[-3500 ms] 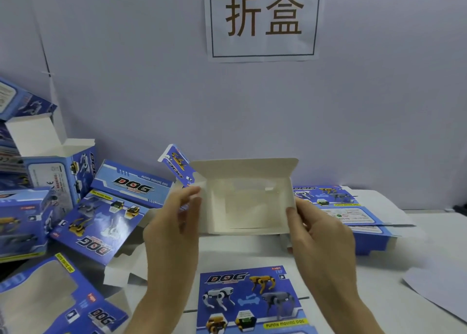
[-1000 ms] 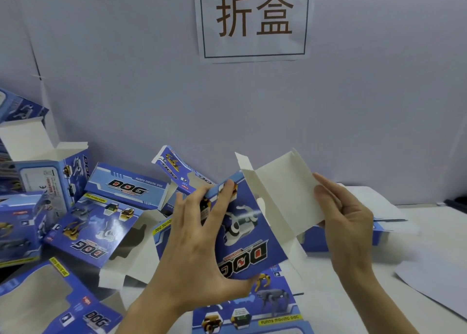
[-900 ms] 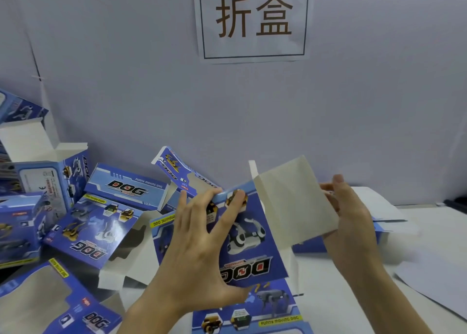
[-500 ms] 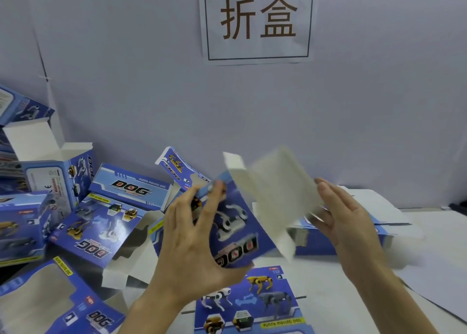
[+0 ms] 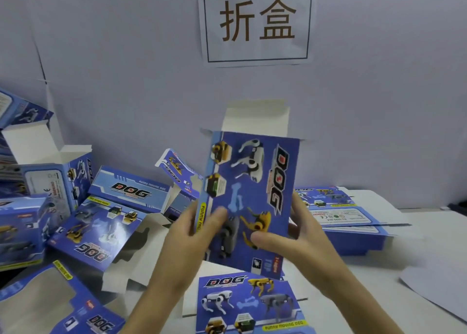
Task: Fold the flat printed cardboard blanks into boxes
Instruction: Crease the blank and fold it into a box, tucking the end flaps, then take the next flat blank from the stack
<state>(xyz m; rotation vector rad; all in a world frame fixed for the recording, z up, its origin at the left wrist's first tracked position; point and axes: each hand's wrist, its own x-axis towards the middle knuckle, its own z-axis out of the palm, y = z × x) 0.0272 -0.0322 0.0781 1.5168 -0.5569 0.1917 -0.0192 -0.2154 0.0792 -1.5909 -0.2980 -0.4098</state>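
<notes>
While both hands grip it clear of the table [image 5: 429, 232], the half-formed box [image 5: 252, 182] stands on end straight ahead of the person, its long axis close to upright and its printed dog face turned toward the camera. The left hand [image 5: 194, 235] clasps the lower left edge and the right hand [image 5: 298, 235] the lower right edge. Each has its thumb pressed on the printed face; the fingers wrap behind the card and are mostly hidden. At the far end, the white top flap [image 5: 255, 117] stands open and points upward, well apart from either hand. That is probably what matters next: the unclosed end lies above the grip, so a hand would have to slide up the box or the box be tipped toward the person. The two hands sit about level, and neither is plainly nearer the flap. Directly below the box a flat blank [image 5: 247, 303] lies on the table, with more blanks [image 5: 348, 220] stacked behind the right hand.
</notes>
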